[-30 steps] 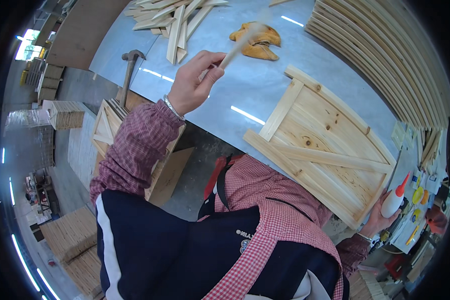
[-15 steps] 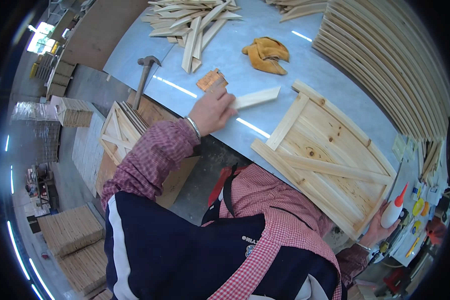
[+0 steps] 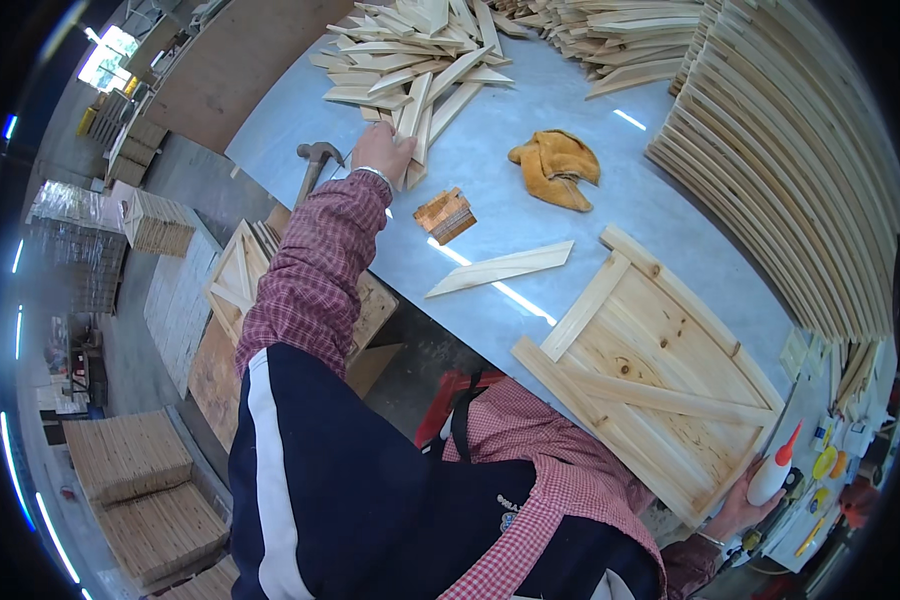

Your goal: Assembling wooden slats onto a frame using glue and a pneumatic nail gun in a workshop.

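My left hand [image 3: 383, 152] reaches to the near edge of a loose pile of pale wooden strips [image 3: 410, 55]. Its fingers are closed around the lower part of one strip, partly hidden by the hand. In my right hand [image 3: 738, 508] is a white squeeze bottle [image 3: 768, 482] with a red pointed nozzle, held upright by the panel's lower right corner. The framed wooden panel [image 3: 660, 345] lies in front of me with a diagonal brace across it. A single angled strip [image 3: 505, 268] rests on the table, just left of the panel.
Beyond the angled strip lie a small stack of wood pieces [image 3: 445, 215] and a tan glove or cloth [image 3: 557, 168]. A hammer [image 3: 315, 165] is at the table's left edge. Tall rows of stacked boards [image 3: 770, 160] fill the right side. Finished panels [image 3: 238, 270] stand at left.
My left hand has let go of the angled strip, leaving it on the table, and moved up to the strip pile. My right hand still holds the bottle. The view has shifted.
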Action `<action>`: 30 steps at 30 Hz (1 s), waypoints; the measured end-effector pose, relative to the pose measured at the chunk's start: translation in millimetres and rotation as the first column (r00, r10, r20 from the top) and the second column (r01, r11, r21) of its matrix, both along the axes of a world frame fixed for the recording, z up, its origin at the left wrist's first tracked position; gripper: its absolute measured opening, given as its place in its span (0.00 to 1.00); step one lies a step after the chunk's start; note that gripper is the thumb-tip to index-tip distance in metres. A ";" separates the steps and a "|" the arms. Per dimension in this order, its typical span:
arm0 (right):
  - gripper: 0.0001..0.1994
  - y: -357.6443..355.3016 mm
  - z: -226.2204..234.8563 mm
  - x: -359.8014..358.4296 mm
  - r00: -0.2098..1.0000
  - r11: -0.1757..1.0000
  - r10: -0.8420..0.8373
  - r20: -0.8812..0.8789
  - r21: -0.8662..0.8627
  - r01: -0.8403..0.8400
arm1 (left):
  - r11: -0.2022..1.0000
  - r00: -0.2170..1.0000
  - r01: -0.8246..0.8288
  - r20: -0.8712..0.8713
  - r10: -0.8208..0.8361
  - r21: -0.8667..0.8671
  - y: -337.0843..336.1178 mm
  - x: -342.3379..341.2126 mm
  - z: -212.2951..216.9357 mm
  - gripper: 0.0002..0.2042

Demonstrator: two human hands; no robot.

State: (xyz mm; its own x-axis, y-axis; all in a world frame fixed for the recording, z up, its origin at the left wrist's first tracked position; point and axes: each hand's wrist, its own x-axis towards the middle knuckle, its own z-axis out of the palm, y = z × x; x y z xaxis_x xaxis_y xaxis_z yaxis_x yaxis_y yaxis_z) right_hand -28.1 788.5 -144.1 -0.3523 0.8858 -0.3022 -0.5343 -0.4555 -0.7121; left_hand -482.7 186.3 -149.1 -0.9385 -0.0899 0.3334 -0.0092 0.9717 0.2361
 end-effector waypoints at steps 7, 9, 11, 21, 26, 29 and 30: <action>0.31 3.3 -3.3 3.4 0.999 0.999 0.049 -0.011 0.017 -0.049 | 0.982 0.980 -0.047 0.197 0.010 0.182 15.6 25.0 24.3 0.19; 0.30 4.9 -4.5 3.9 1.000 1.000 0.030 -0.006 -0.002 -0.030 | 0.877 0.972 -0.075 0.229 -0.041 0.475 29.9 44.4 32.4 0.16; 0.30 6.0 -5.4 5.9 1.000 1.000 0.006 0.001 -0.006 -0.006 | 0.883 0.981 0.053 0.142 -0.134 0.466 49.2 69.2 38.4 0.15; 0.32 18.1 -22.1 22.9 0.986 0.990 0.139 -0.087 0.005 -0.139 | 0.617 0.604 0.786 -0.180 -0.777 -0.027 158.0 167.9 67.8 0.16; 0.30 10.4 -16.6 32.9 0.972 0.989 0.149 -0.181 0.039 -0.145 | 0.442 0.398 0.879 -0.235 -0.887 -0.178 212.1 187.7 65.1 0.18; 0.28 0.5 -4.9 38.6 0.989 0.998 0.044 -0.140 0.052 -0.037 | 0.378 0.324 0.896 -0.241 -0.915 -0.233 237.2 199.0 67.0 0.18; 0.28 -2.5 -0.2 41.4 0.992 0.998 0.023 -0.125 0.053 -0.016 | 0.365 0.309 0.901 -0.245 -0.919 -0.235 245.7 203.6 67.5 0.17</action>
State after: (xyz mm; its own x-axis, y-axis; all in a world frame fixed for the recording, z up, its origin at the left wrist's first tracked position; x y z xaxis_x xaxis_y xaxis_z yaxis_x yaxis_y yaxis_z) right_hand 13.3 785.9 -144.3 -0.4016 0.8918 -0.2084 -0.6122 -0.4307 -0.6632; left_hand -279.1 432.0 -81.6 -0.2687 0.7805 0.5644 0.9446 0.3281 -0.0040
